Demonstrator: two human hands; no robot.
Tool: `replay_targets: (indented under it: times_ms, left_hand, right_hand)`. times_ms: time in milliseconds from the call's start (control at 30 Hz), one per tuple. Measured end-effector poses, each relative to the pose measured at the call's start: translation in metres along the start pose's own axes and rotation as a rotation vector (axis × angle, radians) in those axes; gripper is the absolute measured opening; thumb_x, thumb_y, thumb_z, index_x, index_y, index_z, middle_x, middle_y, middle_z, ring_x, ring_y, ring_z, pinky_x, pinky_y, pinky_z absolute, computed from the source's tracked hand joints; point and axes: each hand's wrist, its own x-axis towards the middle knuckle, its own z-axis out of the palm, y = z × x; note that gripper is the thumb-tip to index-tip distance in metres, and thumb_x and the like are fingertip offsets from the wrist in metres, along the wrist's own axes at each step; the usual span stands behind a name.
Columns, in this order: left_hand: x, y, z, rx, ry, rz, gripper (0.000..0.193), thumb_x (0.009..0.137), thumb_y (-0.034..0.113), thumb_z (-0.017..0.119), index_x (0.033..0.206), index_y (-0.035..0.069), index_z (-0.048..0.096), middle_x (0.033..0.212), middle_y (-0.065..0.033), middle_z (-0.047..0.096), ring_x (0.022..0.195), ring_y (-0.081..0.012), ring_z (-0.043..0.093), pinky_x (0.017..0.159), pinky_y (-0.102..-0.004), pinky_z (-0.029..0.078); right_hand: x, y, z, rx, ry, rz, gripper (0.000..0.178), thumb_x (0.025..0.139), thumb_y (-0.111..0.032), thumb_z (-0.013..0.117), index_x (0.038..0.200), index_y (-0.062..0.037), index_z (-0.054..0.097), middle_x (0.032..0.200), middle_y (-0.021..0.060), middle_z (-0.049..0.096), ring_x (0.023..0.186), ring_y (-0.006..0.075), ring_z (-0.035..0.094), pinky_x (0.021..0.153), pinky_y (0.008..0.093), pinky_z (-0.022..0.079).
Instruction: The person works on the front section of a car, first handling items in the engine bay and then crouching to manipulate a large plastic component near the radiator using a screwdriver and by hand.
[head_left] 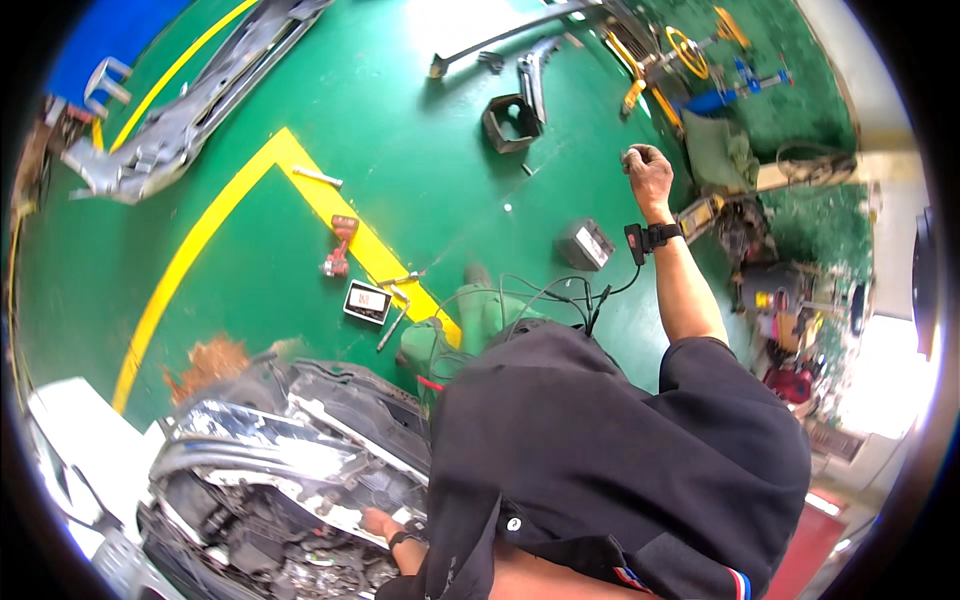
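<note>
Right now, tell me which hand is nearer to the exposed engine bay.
Left. The left hand is right at the edge of the engine bay; the right hand is well away from it, out over the green floor.

A glossy green floor (420,190) spreads around me, marked by a broad yellow stripe (190,260) bending to a corner left of centre. Daylight glares off it at the top edge. A pale wall (880,75) rises upper right; below, at the right edge, a bright white opening (885,375) floods in light.
</note>
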Motion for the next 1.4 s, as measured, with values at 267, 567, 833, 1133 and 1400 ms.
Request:
replay_targets:
  times_ms: [267,567,833,1133,1400]
  left_hand:
    - [-0.098,0.230,-0.143,-0.481,0.040,0.495,0.036,0.093,0.022,0.047,0.098,-0.010,0.062,0.098,-0.0299,0.063,0.090,-0.0446,0.059,0.085,-0.0463,0.045]
    - [-0.091,0.379,-0.187,-0.289,0.070,0.859,0.036,0.090,0.025,0.055,0.098,-0.009,0.064,0.100,-0.0280,0.064,0.097,-0.0427,0.059,0.089,-0.0473,0.044]
    - [-0.041,0.503,-0.210,-0.118,-0.076,0.911,0.043,0.087,0.034,0.058,0.088,-0.009,0.064,0.092,-0.0287,0.065,0.087,-0.0412,0.062,0.081,-0.0475,0.046]
    - [-0.112,0.639,-0.235,-0.135,-0.084,1.254,0.040,0.087,0.030,0.057,0.096,-0.008,0.064,0.094,-0.0243,0.067,0.087,-0.0368,0.063,0.083,-0.0441,0.048]
    - [-0.114,0.641,-0.199,0.023,-0.229,1.246,0.040,0.088,0.029,0.058,0.100,-0.008,0.065,0.097,-0.0250,0.068,0.090,-0.0372,0.064,0.084,-0.0434,0.048]
  right_hand:
    - [0.066,0.137,-0.085,-0.030,0.213,0.310,0.017,0.086,-0.016,0.060,0.092,-0.0018,0.069,0.076,0.0062,0.071,0.064,0.0130,0.068,0.062,0.0263,0.054]
    - [0.013,0.240,-0.174,-0.011,0.407,0.649,0.021,0.087,-0.016,0.058,0.093,0.0005,0.069,0.078,0.0068,0.071,0.065,0.0123,0.067,0.061,0.0254,0.053]
    - [-0.127,0.271,-0.237,0.049,0.679,0.821,0.022,0.087,-0.016,0.057,0.098,0.0008,0.068,0.079,0.0066,0.070,0.065,0.0120,0.065,0.058,0.0248,0.050]
    - [-0.285,0.250,-0.273,0.167,1.082,0.986,0.014,0.089,-0.012,0.059,0.092,-0.0012,0.066,0.074,0.0040,0.065,0.056,0.0097,0.058,0.049,0.0226,0.045]
    - [-0.364,0.234,-0.283,0.178,1.065,1.089,0.021,0.090,-0.012,0.056,0.105,0.0009,0.064,0.081,0.0068,0.067,0.060,0.0120,0.060,0.048,0.0230,0.044]
